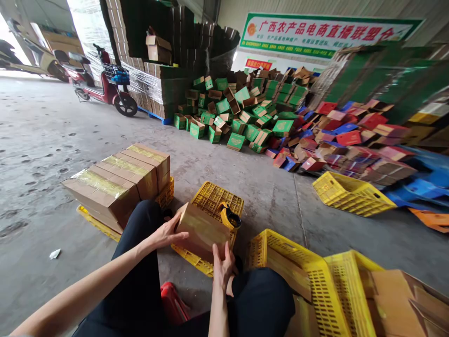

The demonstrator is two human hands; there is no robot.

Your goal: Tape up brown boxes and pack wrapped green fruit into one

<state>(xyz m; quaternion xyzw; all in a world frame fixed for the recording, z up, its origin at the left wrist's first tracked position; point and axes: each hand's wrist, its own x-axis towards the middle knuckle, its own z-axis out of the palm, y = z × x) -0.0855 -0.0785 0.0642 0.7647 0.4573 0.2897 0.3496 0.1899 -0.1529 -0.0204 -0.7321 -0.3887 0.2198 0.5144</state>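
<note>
Head view: a closed cardboard carton [201,232] rests on an upside-down yellow crate [212,193] just below the middle of the frame. The left hand [167,234] grasps the carton's left end, thumb spread across its side; the right hand [223,267] grips its lower right corner. A yellow-and-black tape dispenser [229,216] sits on the crate, just beside the carton's upper right edge. Taped cartons [121,180] stand in a row at centre left, and yellow crates [319,281] holding cardboard fill the lower right. Part of a red stool [171,302] shows at bottom centre, between the person's legs [140,262].
</note>
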